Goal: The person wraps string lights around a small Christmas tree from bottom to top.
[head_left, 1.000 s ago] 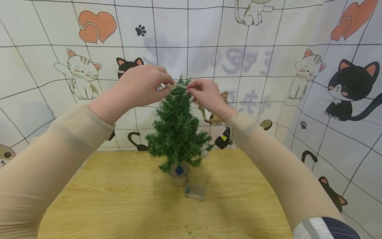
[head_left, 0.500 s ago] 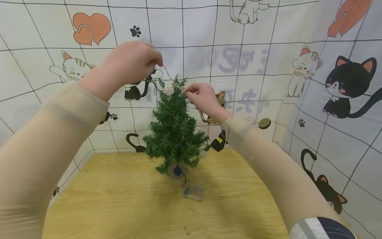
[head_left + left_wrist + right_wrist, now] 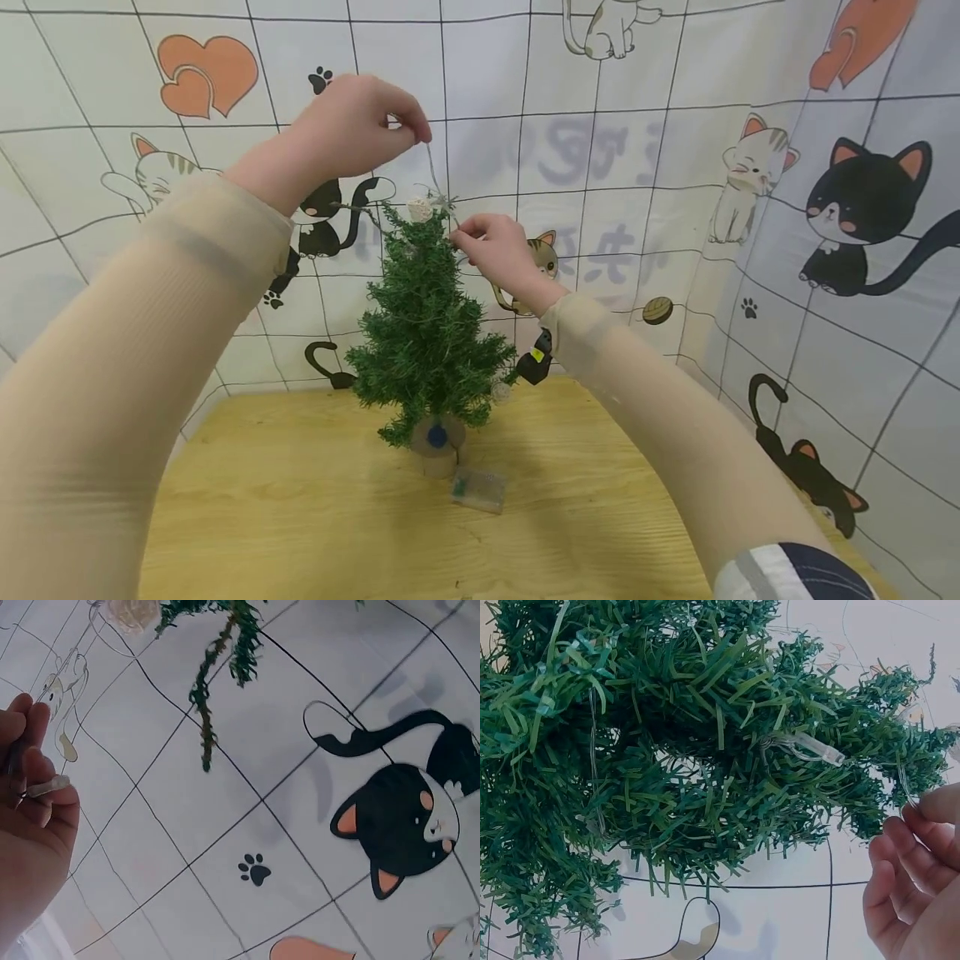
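Observation:
A small green artificial Christmas tree [image 3: 427,325] stands upright on the table. Above its tip, my left hand [image 3: 352,125] pinches a thin clear light-string wire [image 3: 432,167] that runs down to the treetop. In the left wrist view, a small clear bulb piece [image 3: 49,786] sticks out among that hand's curled fingers. My right hand [image 3: 498,252] is just right of the treetop, its thumb and finger pinching the wire [image 3: 904,784]. A white woven ball [image 3: 420,208] sits at the top. Another clear light bulb [image 3: 819,748] lies among the branches in the right wrist view.
A clear flat box [image 3: 478,490], looking like a battery case, lies on the wooden table [image 3: 315,508] by the tree's round base [image 3: 435,458]. Another pale ball [image 3: 500,390] hangs low on the right. A cat-print cloth [image 3: 637,250] hangs close behind.
My left hand has risen from the treetop, drawing the wire upward, and then shifted slightly right. The white ball at the top has come into view. My right hand stays near the treetop, pinching.

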`<action>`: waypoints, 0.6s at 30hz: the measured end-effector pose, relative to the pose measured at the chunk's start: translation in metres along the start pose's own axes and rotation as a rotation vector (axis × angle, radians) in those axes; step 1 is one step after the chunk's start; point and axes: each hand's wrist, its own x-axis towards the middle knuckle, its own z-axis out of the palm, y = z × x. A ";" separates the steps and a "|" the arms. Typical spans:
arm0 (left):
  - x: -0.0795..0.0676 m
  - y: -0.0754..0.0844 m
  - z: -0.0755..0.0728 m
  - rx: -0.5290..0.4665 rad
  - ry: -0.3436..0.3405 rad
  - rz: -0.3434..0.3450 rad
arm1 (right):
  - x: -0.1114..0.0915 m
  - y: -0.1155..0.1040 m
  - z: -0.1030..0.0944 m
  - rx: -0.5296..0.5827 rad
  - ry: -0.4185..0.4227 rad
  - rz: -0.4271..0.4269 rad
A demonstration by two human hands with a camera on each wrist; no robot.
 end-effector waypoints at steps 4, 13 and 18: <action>0.009 0.005 0.003 -0.277 -0.080 -0.123 | 0.002 0.002 0.003 -0.036 -0.001 0.004; 0.031 0.015 0.016 -0.450 -0.242 -0.252 | 0.005 0.007 0.005 -0.099 0.012 -0.005; 0.038 0.010 0.025 -0.371 -0.264 -0.327 | 0.007 0.009 0.005 -0.143 -0.016 0.006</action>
